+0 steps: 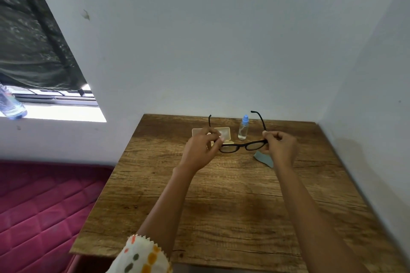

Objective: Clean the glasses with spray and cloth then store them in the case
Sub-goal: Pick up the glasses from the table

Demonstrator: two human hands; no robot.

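Black-framed glasses (242, 146) are held above the wooden table (233, 201), temples unfolded and pointing away from me. My left hand (203, 150) pinches the frame's left corner and my right hand (280, 146) pinches the right corner. Behind the left hand lies an open beige case (224, 134), partly hidden by my fingers. A small clear spray bottle (243, 127) with a blue cap stands upright behind the glasses. A blue-grey cloth (264, 158) lies on the table under my right hand, mostly covered.
The table sits in a corner, with white walls behind and to the right. A red quilted mattress (44, 210) lies to the left, below table height. A window with a plastic bottle (11, 104) on its sill is at far left.
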